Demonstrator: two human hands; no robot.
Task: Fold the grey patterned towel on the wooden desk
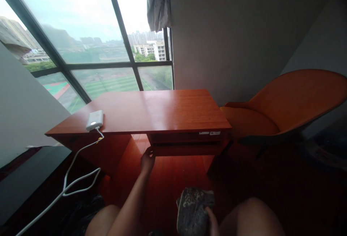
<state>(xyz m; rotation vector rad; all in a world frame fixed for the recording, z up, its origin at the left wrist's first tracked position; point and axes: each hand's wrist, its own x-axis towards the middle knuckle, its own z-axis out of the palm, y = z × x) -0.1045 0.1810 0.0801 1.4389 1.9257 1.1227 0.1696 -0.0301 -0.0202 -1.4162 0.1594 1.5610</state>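
My left hand [148, 160] reaches forward to the left end of the low shelf [184, 150] under the reddish-brown wooden desk [162, 109]. Its fingers are curled at the shelf's corner. Close to my knees, my right hand [212, 221] grips a grey cloth [192, 209] with a pale pattern, bunched into a thick wad. Only part of that hand shows, at the cloth's right side. The cloth hangs above the dark red floor, apart from the desk.
On the desk's left front edge lies a white power bank [94, 119], with a white cable [71, 184] looping down to the lower left. An orange chair [292, 102] stands at the right. Behind the desk are a window [89, 22] and a grey wall [230, 30].
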